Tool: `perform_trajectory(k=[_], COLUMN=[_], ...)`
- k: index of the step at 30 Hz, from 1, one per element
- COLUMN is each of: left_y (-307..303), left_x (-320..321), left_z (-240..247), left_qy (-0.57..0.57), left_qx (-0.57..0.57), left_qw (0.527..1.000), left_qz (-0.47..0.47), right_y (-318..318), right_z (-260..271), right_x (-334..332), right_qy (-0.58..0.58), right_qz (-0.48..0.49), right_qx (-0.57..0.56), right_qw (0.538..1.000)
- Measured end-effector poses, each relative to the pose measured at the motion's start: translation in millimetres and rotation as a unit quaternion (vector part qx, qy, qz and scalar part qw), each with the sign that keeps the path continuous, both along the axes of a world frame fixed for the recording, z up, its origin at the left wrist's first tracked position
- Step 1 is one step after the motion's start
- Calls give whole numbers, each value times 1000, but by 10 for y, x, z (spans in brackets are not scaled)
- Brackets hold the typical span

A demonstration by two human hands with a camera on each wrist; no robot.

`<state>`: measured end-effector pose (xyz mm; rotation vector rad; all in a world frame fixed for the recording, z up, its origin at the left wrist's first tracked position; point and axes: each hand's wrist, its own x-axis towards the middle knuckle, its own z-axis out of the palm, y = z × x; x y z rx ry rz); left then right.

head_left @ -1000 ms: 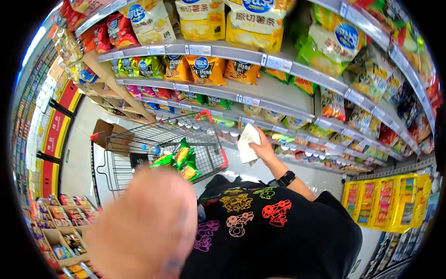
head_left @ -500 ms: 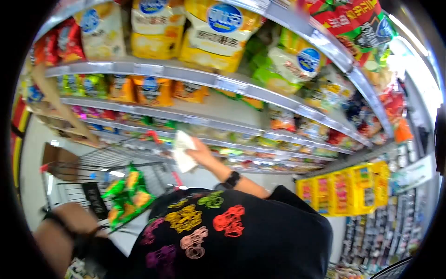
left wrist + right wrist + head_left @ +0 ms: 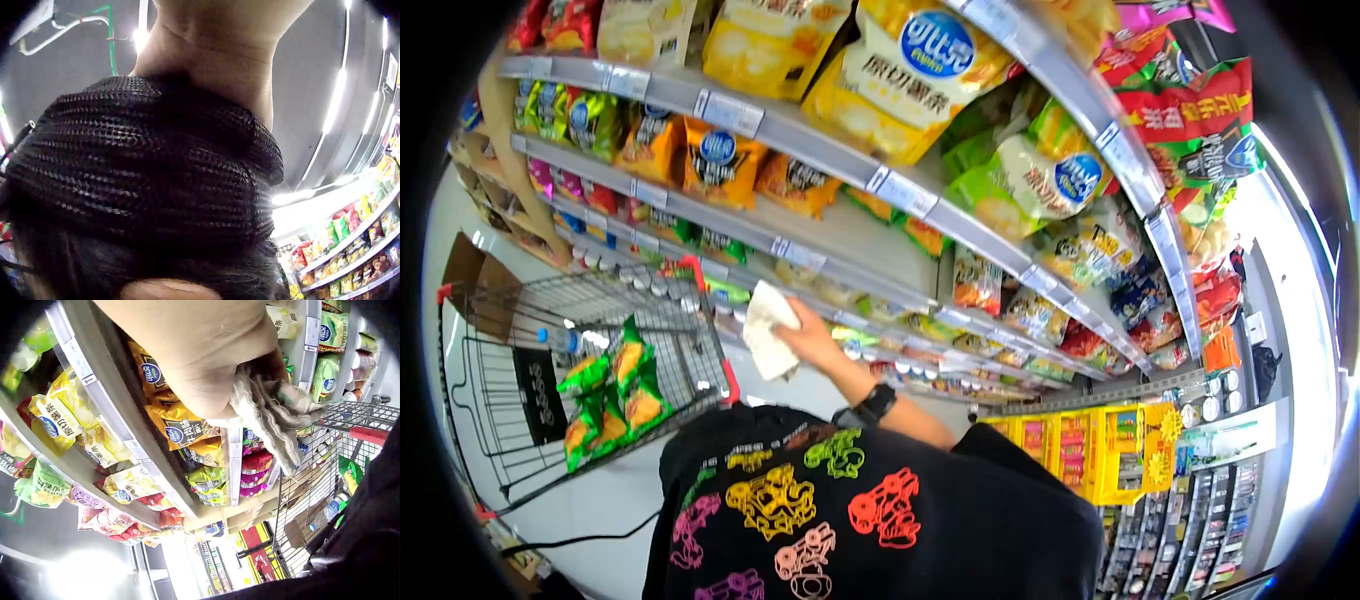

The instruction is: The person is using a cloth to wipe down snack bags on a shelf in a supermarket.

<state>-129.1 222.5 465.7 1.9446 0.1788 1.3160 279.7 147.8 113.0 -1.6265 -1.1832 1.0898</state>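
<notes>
One folded white cloth (image 3: 766, 335) is in the right hand (image 3: 814, 341), fingers clamped on it, near the shopping cart (image 3: 731, 381). Its loose edges might snag the cart if swung low. Only the right wrist view shows its rippled layers; only the left shows part of the left hand (image 3: 225, 37), fingers hidden, state impossible to tell.

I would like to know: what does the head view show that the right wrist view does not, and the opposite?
Only the head view shows the yellow display rack, the coloured figures on the black shirt, and the dark wristband.

Only the right wrist view shows red panels with yellow edges, low in the picture.

Both show the right hand holding a white cloth, the snack shelves, and the shopping cart with a bottle and green bags inside.
</notes>
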Motion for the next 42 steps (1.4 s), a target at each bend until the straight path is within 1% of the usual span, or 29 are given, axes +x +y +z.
perform_trajectory(k=[1, 3, 5, 6, 9, 11, 12, 13, 15, 16, 18, 19, 20, 22, 23, 24, 25, 26, 29, 32, 33, 35, 36, 37, 39, 41, 42], left_y=[-20, -77, -132, -135, -77, -70, -95, -116, -151, -164, -219, -271, -300, -401, -457, -503, -544, -593, -664, -715, -730, -758, -758, -767, -780, -797, -795], left_x=[-6, 6, 16, 19, 47, 83, 89, 112, 134, 149, 264, 338, 402, 545, 610, 693, 775, 821, 955, 1066, 1108, 1182, 1213, 1239, 1268, 1289, 1292], left_z=[-11, -31, -60, -73, -72, -33, -36, -39, -40, -45, 30, 47, 62, 67, 76, 74, 58, 55, 48, 96, 117, 158, 171, 178, 195, 182, 171], left_qy=[-1, -1, -2, -2, 7, 18, 18, 16, 5, -8, -16, -29, -40, -72, -86, -98, -108, -115, -143, -159, -160, -161, -163, -167, -168, -167, -169], left_qx=[-1, 4, 7, 5, -8, -14, -12, -9, -6, -9, -3, 0, 1, 5, 9, 9, 10, 12, 11, 13, 15, 20, 20, 21, 24, 26, 28], left_qw=[1000, 1000, 1000, 1000, 1000, 1000, 1000, 1000, 1000, 1000, 999, 998, 996, 988, 982, 975, 967, 958, 925, 890, 879, 861, 854, 848, 840, 834, 831], left_qz=[-1, 3, 3, -2, -4, -5, -4, -5, -8, -13, -34, -54, -76, -134, -168, -200, -233, -264, -351, -427, -450, -482, -494, -502, -516, -525, -530], right_y=[-14, 6, 48, 54, 33, 61, 93, 93, 81, 88, 85, 104, 110, 104, 91, 81, 88, 84, 80, 19, 23, 27, 33, 27, -15, 27, 21], right_z=[17, 11, -58, 36, 192, 58, 39, 46, 57, 80, -44, -91, -125, -219, -56, -31, -115, -102, -197, 13, -24, -136, -108, -117, -3, -240, -253], right_x=[-29, -21, -39, -54, -129, -81, -75, -98, -125, -73, -76, -43, -29, 34, 12, -25, 1, 1, 17, -88, -87, -37, -43, -52, -75, 8, 27], right_qy=[-3, -16, -17, -29, -46, 91, 68, 72, 40, 19, 7, 67, 75, 50, 46, 95, 98, 68, 67, 106, 116, 137, 132, 161, 178, 134, 123], right_qz=[8, 26, 16, 26, -1, 23, 31, 30, -6, 21, -13, 4, -13, -24, -32, -44, -30, -44, -68, -68, -69, -69, -67, -67, -55, -52, -53], right_qx=[-5, 22, 78, 94, 1, -15, -27, 2, 33, -1, 55, 45, 25, 69, 28, 53, 72, 42, 44, 47, 38, 15, 9, 13, 2, 22, 25], right_qw=[1000, 999, 997, 995, 999, 995, 997, 997, 999, 1000, 998, 997, 997, 996, 998, 993, 992, 996, 994, 991, 990, 988, 989, 985, 983, 989, 991])
